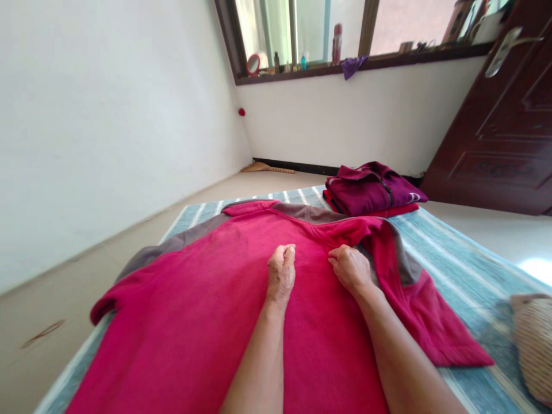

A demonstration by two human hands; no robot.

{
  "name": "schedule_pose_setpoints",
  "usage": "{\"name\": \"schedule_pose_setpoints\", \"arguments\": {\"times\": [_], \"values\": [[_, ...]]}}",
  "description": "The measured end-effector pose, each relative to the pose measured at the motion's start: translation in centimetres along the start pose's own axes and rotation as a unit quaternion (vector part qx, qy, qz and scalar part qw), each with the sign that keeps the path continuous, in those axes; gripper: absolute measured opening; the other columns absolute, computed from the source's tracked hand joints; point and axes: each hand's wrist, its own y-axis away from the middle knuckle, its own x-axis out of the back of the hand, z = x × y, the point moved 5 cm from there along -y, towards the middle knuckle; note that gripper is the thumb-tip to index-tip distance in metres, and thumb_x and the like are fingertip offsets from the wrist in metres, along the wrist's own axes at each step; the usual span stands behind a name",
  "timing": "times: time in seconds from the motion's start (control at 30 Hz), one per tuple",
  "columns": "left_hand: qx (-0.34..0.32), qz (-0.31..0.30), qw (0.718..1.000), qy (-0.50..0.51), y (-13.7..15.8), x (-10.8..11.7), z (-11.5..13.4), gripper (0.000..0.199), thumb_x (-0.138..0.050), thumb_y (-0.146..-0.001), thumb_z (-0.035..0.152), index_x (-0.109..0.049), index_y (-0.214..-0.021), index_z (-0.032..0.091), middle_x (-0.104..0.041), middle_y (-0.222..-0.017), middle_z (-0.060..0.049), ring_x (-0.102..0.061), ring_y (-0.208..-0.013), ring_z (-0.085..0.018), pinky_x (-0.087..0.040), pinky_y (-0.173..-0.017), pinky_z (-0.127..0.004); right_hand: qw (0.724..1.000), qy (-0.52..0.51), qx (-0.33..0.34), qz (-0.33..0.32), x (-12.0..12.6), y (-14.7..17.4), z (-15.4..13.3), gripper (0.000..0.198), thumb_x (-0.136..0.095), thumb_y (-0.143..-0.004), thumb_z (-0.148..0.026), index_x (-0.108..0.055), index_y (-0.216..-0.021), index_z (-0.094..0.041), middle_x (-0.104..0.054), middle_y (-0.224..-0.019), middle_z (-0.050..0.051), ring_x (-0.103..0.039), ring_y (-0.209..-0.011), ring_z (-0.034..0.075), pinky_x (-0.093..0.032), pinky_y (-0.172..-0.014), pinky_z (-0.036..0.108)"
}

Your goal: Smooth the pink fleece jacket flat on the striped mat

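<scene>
A bright pink-red jacket with grey shoulder panels lies spread out below me, its collar at the far side. My left hand is closed in a fist over the middle of the upper part, thumb uppermost; whatever its fingers may hold is hidden. To its right, my right hand has its fingers curled down and closed on the jacket cloth near the right shoulder. Beside that wrist the cloth is bunched, with a grey patch showing. The jacket's right sleeve stretches out toward the right.
Folded purple and red clothes lie at the far edge of the blue striped sheet. A beige woven object is at the right edge. Beyond are a white wall, a cluttered window sill and a dark red door.
</scene>
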Motion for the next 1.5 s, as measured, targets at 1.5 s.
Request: {"name": "schedule_pose_setpoints", "arguments": {"times": [1.5], "values": [[-0.053,-0.015,0.991,-0.123,-0.5,-0.2,-0.7,0.020,-0.059,-0.071,0.002,-0.068,-0.079,0.018,-0.073,-0.087,-0.004,-0.068,-0.084,-0.017,-0.052,-0.085,-0.033,0.992,-0.091,0.088,0.027,-1.4,0.4,-4.0,0.022,-0.048,-0.090,-0.024,-0.068,-0.080,-0.021,-0.069,-0.077,0.002,-0.060,-0.069,0.013,-0.031,-0.058,0.021]]}}
